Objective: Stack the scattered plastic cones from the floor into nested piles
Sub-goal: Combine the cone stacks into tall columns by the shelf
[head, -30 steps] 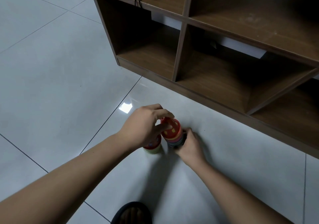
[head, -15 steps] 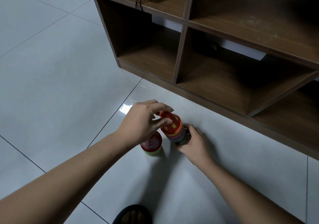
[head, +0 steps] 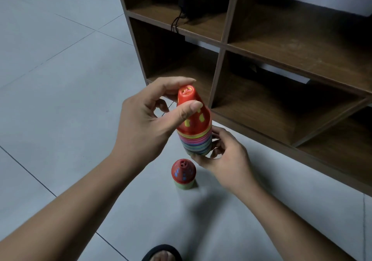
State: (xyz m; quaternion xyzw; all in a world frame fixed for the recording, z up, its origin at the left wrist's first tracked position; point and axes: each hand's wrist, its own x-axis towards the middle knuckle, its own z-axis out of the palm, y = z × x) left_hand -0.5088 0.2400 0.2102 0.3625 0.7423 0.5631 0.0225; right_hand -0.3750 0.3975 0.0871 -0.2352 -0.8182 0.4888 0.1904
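**Hold configuration.** The tall pile [head: 196, 140] of nested cones is held upright in the air, clear of the floor [head: 60, 79], by both hands. Support is divided, probably so that one hand carries the weight while the other steadies and seats the top piece.

**Right hand.** The right hand [head: 227, 160] carries the pile from its base. Its fingers [head: 219, 138] curl round the far side of the lower coloured bands, and the thumb closes on the bottom rim from the near side. This grip is closed on the pile.

**Left hand.** The left hand [head: 145, 120] works at the top. The thumb lies across the near face of the red cone [head: 198, 120], the uppermost piece, and the fingers [head: 175, 83] reach over its narrow tip from the far side. The cone sits between thumb and fingers in a light pinch, and the remaining fingers are loosely curled behind. Whether the red cone is pressed fully home cannot be told, as the thumb covers part of it.

**Remaining stock.** A short pile [head: 183, 173], a red-capped cone on a green one, stands on the floor directly below the held pile, just beside the right hand's thumb and not touching it. It stands near the floor's far edge, where the base of the shelf unit [head: 261, 45] meets the tiles. Judged from this layout, merging the two piles is the step outstanding.
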